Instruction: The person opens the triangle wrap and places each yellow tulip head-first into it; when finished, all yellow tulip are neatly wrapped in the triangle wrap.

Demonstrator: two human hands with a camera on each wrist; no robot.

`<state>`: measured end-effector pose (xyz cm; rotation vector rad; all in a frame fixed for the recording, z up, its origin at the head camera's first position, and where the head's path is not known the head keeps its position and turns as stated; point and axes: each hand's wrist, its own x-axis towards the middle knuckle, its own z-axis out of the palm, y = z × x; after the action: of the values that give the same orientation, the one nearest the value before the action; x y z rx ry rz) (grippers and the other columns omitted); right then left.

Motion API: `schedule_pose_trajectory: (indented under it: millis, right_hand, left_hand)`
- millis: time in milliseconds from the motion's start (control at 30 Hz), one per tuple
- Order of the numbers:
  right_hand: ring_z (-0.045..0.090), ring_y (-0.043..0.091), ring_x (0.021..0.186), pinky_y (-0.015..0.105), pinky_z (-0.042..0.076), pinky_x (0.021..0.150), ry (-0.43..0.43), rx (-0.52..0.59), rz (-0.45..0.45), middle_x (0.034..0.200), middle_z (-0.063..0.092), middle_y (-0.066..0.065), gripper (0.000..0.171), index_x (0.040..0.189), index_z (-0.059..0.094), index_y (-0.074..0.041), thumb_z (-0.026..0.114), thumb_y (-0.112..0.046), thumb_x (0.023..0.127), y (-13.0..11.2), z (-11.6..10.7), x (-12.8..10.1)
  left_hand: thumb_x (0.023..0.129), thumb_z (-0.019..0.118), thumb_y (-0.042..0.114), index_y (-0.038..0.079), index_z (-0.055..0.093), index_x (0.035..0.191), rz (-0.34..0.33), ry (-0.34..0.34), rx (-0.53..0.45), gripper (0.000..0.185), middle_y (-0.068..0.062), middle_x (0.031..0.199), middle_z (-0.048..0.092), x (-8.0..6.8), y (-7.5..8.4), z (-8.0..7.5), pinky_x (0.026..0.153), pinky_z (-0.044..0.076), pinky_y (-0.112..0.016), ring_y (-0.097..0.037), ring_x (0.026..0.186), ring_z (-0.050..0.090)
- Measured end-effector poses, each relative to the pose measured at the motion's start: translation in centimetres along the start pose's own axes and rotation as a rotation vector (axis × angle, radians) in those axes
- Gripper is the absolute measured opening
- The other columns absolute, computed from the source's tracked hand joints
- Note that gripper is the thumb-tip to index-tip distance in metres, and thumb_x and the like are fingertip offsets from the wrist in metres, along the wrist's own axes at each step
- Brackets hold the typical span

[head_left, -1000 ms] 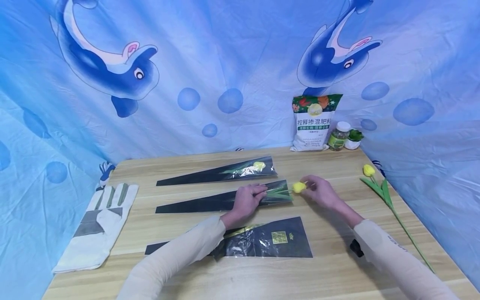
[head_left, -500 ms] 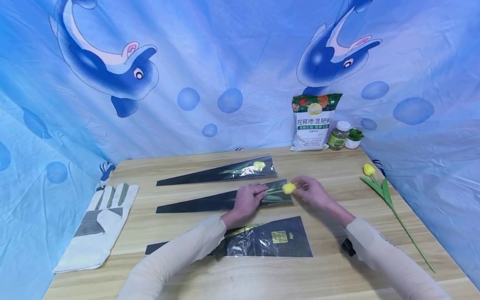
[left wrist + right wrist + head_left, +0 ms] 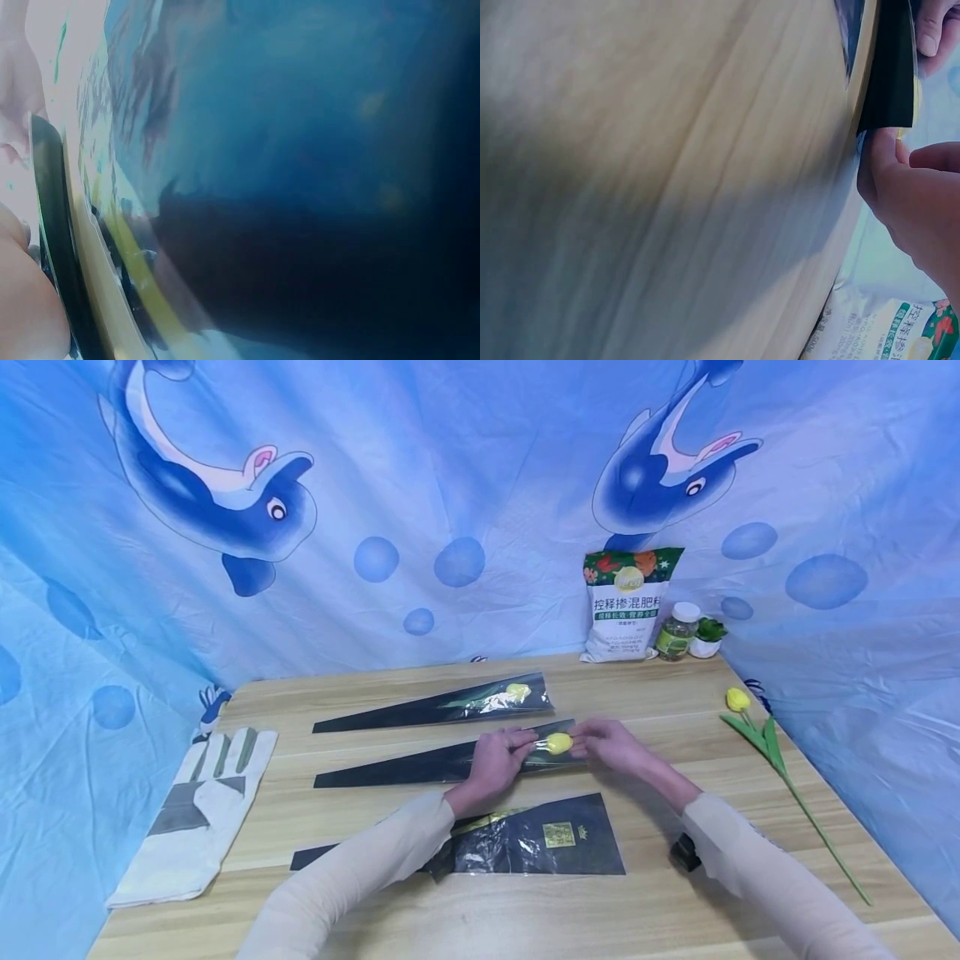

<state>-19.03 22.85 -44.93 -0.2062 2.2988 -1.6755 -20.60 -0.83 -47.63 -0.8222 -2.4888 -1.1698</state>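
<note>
A yellow tulip [image 3: 558, 743] lies with its bloom at the wide mouth of the middle black and clear flower sleeve [image 3: 420, 766] on the wooden table [image 3: 675, 893]. My left hand [image 3: 510, 748] pinches the sleeve's mouth just left of the bloom. From the right, the fingers of my right hand [image 3: 596, 742] grip the bloom. In the right wrist view, my right hand [image 3: 907, 195] touches the sleeve's [image 3: 891, 67] black edge. The left wrist view is blurred and shows only a dark sleeve edge [image 3: 52, 225].
Behind lies a second sleeve [image 3: 420, 712] with a yellow tulip [image 3: 517, 692] inside. A stack of flat sleeves [image 3: 540, 847] lies under my forearms. A loose tulip [image 3: 738, 699] rests at the right edge, a work glove [image 3: 202, 802] at the left. A fertiliser bag [image 3: 628, 604], bottle [image 3: 678, 631] and small pot [image 3: 708, 639] stand at the back.
My right hand has pushed the yellow bloom leftward, from outside the sleeve's mouth into it. My left hand has stayed at the sleeve's mouth.
</note>
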Motion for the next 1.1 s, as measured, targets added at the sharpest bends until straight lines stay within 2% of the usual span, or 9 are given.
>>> schedule_pose_trajectory:
  millis: [133,300,633,867,1000,1100]
  right_hand:
    - [0.064,0.04,0.11,0.039,0.053,0.095,-0.036,0.107,0.03,0.123,0.057,0.036,0.041,0.133,0.043,0.02,0.038,0.014,0.092,0.0,0.2,0.3]
    - [0.061,0.042,0.114,0.041,0.051,0.098,-0.057,0.191,0.048,0.127,0.054,0.038,0.045,0.136,0.036,0.022,0.037,0.012,0.093,-0.1,0.6,0.5]
    - [0.06,0.043,0.116,0.042,0.05,0.099,-0.04,0.231,0.046,0.128,0.053,0.039,0.044,0.136,0.033,0.023,0.041,0.008,0.096,-0.4,1.2,0.7]
    - [0.063,0.038,0.111,0.04,0.052,0.096,0.03,0.203,0.056,0.125,0.056,0.037,0.045,0.136,0.035,0.022,0.05,0.004,0.097,-0.3,1.5,1.0]
    - [0.062,0.041,0.112,0.04,0.053,0.095,0.081,0.131,0.039,0.125,0.057,0.037,0.048,0.138,0.034,0.022,0.052,0.001,0.098,-0.2,1.3,0.9]
    - [0.062,0.041,0.112,0.04,0.054,0.093,0.126,0.055,0.035,0.127,0.056,0.035,0.052,0.141,0.032,0.019,0.052,0.0,0.097,-0.3,0.8,0.1]
  left_hand:
    - [0.086,0.078,0.009,0.004,0.078,0.105,0.0,0.002,0.013,0.02,-0.007,0.106,0.074,0.0,0.1,0.0,0.094,0.053,-0.04,-0.027,0.106,0.069]
    - [0.086,0.079,0.011,0.006,0.079,0.105,-0.015,0.008,0.016,0.02,-0.009,0.106,0.074,-0.1,0.2,-0.1,0.092,0.054,-0.041,-0.028,0.104,0.07]
    - [0.086,0.079,0.008,0.005,0.078,0.105,-0.006,0.003,0.014,0.019,-0.008,0.107,0.074,0.3,-0.2,0.2,0.094,0.053,-0.039,-0.028,0.105,0.07]
    - [0.085,0.079,0.008,0.006,0.078,0.105,-0.001,0.006,0.016,0.02,-0.007,0.109,0.073,0.4,-0.6,0.3,0.095,0.053,-0.039,-0.027,0.106,0.069]
    - [0.085,0.079,0.009,0.002,0.076,0.109,0.057,0.016,0.033,0.025,-0.011,0.111,0.072,0.5,-0.7,0.1,0.102,0.047,-0.046,-0.031,0.11,0.067]
    - [0.086,0.079,0.011,0.0,0.074,0.113,0.113,0.027,0.07,0.029,-0.014,0.113,0.071,0.3,0.0,-0.5,0.106,0.042,-0.052,-0.034,0.113,0.065]
